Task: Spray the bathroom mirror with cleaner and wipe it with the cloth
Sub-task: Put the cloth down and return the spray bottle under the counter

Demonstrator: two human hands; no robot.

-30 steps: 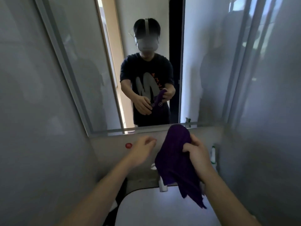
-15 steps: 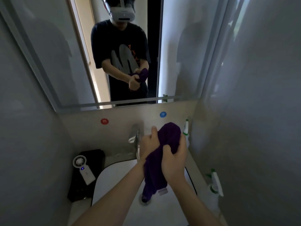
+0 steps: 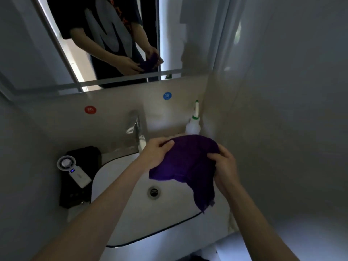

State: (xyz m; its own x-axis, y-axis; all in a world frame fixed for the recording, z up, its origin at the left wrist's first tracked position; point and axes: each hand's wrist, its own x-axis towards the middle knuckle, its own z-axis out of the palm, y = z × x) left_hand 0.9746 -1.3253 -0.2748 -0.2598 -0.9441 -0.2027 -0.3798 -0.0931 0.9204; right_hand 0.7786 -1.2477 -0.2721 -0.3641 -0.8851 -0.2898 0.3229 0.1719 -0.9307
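A purple cloth (image 3: 190,162) is spread between both my hands above the white sink (image 3: 120,219). My left hand (image 3: 156,153) grips its left edge and my right hand (image 3: 225,166) grips its right side; a corner of the cloth hangs down toward the basin. The mirror (image 3: 105,34) fills the wall above and reflects my arms and the cloth. A white spray bottle with a green collar (image 3: 194,121) stands in the back right corner, behind the cloth and apart from both hands.
A chrome tap (image 3: 136,127) rises behind the basin, with the drain (image 3: 154,192) below it. A small white handheld fan (image 3: 72,170) lies on a black box (image 3: 81,176) left of the sink. Grey walls close in on both sides.
The view has tilted down from the mirror to the sink. My left hand took hold of the cloth, which was bunched between both hands and is now spread out over the basin.
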